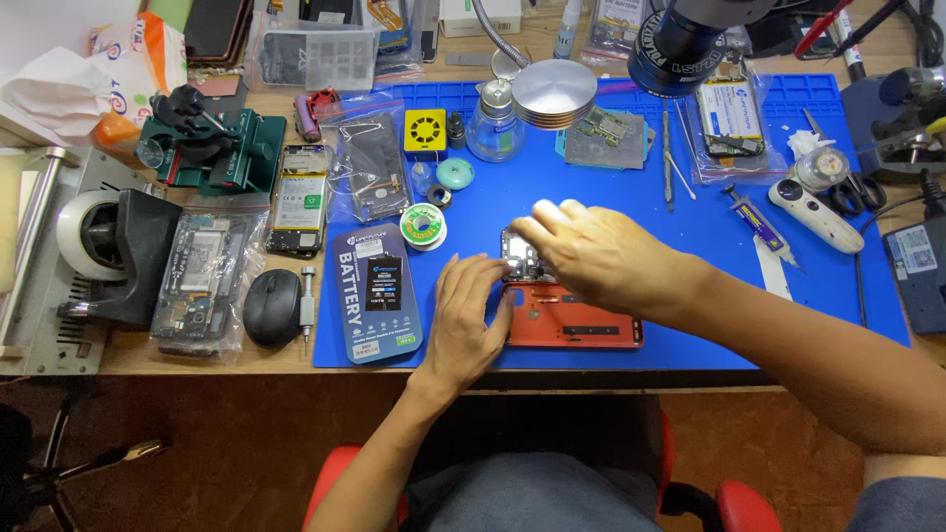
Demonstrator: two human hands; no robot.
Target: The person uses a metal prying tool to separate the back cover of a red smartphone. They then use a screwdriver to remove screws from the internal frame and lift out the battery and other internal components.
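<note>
An opened phone with an orange-red frame (576, 327) lies on the blue work mat (611, 197) near the table's front edge. My left hand (471, 320) rests flat on the mat, fingers touching the phone's left end. My right hand (596, 254) reaches over the phone's upper left part, where a dark circuit board (519, 258) shows. Its fingertips pinch at that board; what they hold is hidden.
A battery package (374, 292), solder spool (424, 226), glass bottle (494, 123), yellow fan (425, 131), tweezers (668, 158), syringe (761, 223) and scissors (857, 195) lie around. A mouse (272, 306), tape dispenser (108, 246) and bagged phones (202, 281) sit left. A microscope (680, 39) hangs above.
</note>
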